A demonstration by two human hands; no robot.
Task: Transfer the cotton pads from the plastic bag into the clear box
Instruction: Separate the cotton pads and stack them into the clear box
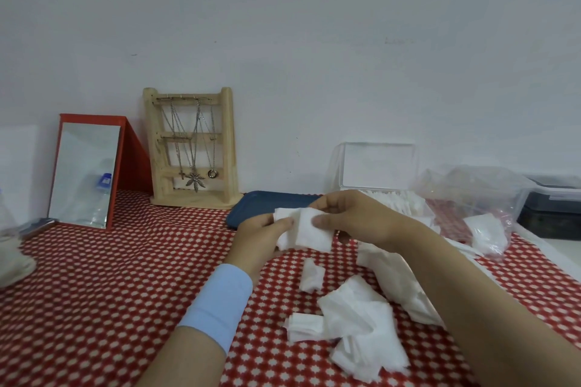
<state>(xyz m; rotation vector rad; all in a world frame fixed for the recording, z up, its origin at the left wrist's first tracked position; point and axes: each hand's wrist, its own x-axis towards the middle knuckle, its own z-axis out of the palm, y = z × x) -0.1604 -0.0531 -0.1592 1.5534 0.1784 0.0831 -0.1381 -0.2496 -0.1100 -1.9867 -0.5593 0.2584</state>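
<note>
My left hand (257, 237) and my right hand (352, 218) both hold a small stack of white cotton pads (309, 231) above the table, thumbs pinching its front. Below them several loose cotton pads (355, 320) lie scattered on the red patterned tablecloth (110, 292). The clear box (377, 173) stands behind my right hand with its lid raised and white pads (405, 203) inside. To its right lies the crumpled clear plastic bag (471, 198), with a few pads (485, 231) still in it.
A blue tray (264, 207) lies behind my hands. A wooden jewellery stand (191, 148) with necklaces and a red-framed mirror (85, 173) lean at the wall. A plastic bottle (9, 229) is at the left edge, a dark lidded container (553, 207) at the right.
</note>
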